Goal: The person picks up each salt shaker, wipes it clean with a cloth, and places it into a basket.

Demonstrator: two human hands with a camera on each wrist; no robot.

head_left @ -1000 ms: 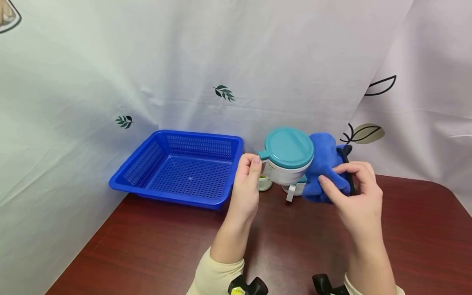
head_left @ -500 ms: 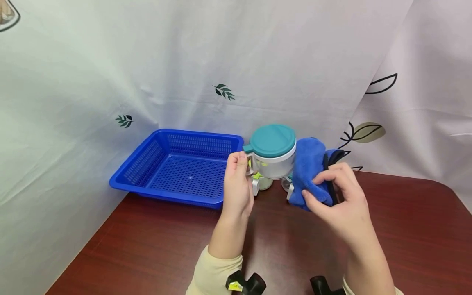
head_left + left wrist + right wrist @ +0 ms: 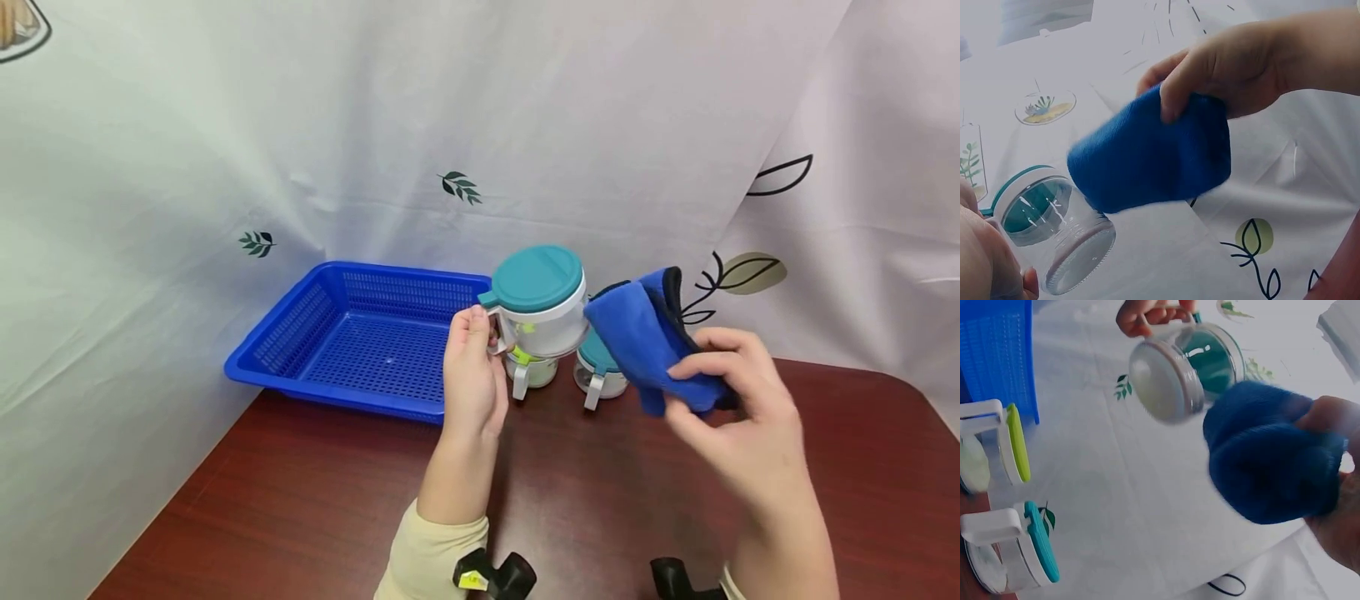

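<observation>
My left hand grips the white handle of a clear seasoning jar with a teal lid, held up above the table. In the left wrist view the jar is see-through and tilted. A folded blue cloth with black edging is pinched between the thumb and fingers of my right hand, just right of the jar. From the right wrist the cloth overlaps the jar's lid side, and the jar's base faces the camera.
Behind the raised jar, two more handled jars stand on the dark red table: a lime-lidded jar and a teal-lidded jar. A blue perforated basket sits at the back left, against the white curtain.
The held jar has moved left and slightly up. The cloth first shifted left with it, then swung up and away to the right, uncovering the teal-lidded jar behind.
</observation>
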